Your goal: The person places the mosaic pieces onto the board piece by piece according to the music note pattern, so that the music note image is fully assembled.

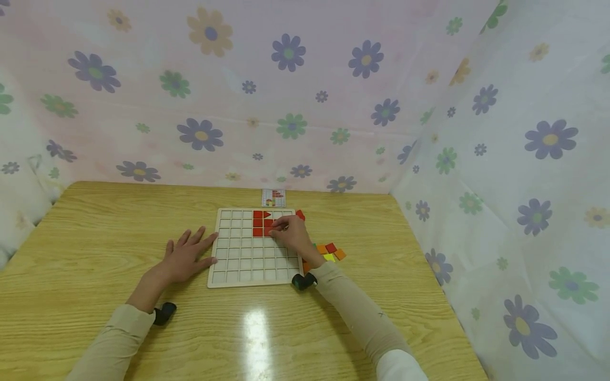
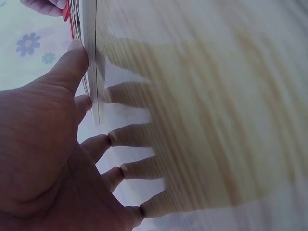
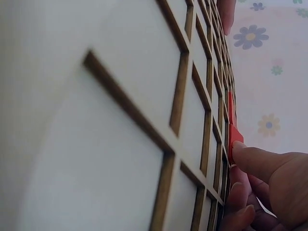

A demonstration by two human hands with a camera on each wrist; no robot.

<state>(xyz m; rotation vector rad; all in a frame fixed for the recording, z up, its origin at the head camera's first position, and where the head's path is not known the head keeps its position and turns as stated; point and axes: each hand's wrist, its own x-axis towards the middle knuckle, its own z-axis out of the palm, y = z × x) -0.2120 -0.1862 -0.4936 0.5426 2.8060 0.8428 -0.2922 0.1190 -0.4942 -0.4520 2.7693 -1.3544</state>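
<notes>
A wooden grid board lies on the table with several red square tiles and a red triangle tile in its upper middle cells. My right hand is over the board's upper right part. Between thumb and fingertips it pinches a red tile, which stands tilted at the grid beside the other red tiles. At the board's left edge, my left hand rests with its fingers spread on the table. The left thumb touches the board's frame.
Loose orange, yellow, red and green tiles lie right of the board, partly behind the right forearm. Another red piece is at its upper right corner. A small pattern card lies behind the board. Flowered cloth surrounds the table.
</notes>
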